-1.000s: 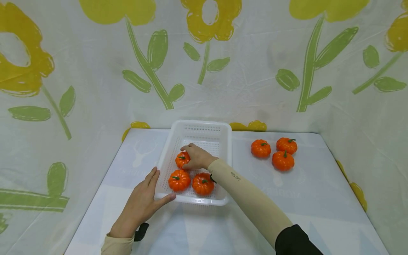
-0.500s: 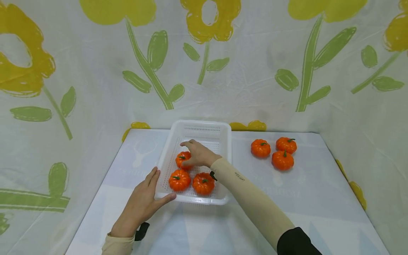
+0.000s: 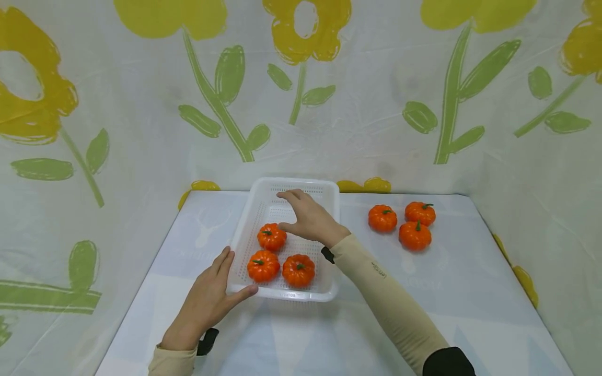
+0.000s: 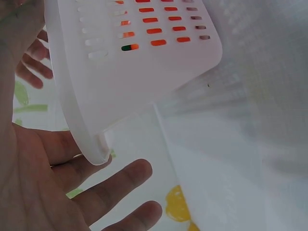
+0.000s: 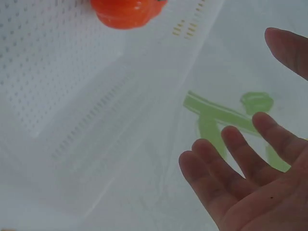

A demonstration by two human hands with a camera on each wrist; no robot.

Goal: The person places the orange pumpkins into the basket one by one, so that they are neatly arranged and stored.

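Observation:
A white perforated plastic basket [image 3: 331, 250] stands on the table with three small orange pumpkins in its near half: a rear pumpkin [image 3: 271, 237], a front-left pumpkin [image 3: 263, 267] and a front-right pumpkin [image 3: 298, 271]. My left hand [image 3: 207, 297] rests at the basket's near-left corner, thumb along the front rim and fingers by the left side. In the left wrist view its fingers [image 4: 115, 185] extend loosely past the rim. Over the basket, my right hand [image 3: 312, 216] is spread with nothing in it, thumb close to the rear pumpkin. Its palm and extended fingers show in the right wrist view.
Right of the basket, three more pumpkins [image 3: 415, 236] sit grouped on the pale table [image 3: 404, 303]. A white cloth wall with printed yellow flowers [image 3: 305, 31] rises behind the table and along both sides.
My right hand has let go of the rear pumpkin, opened, and lifted away up and to the right. The left hand and basket have stayed in place.

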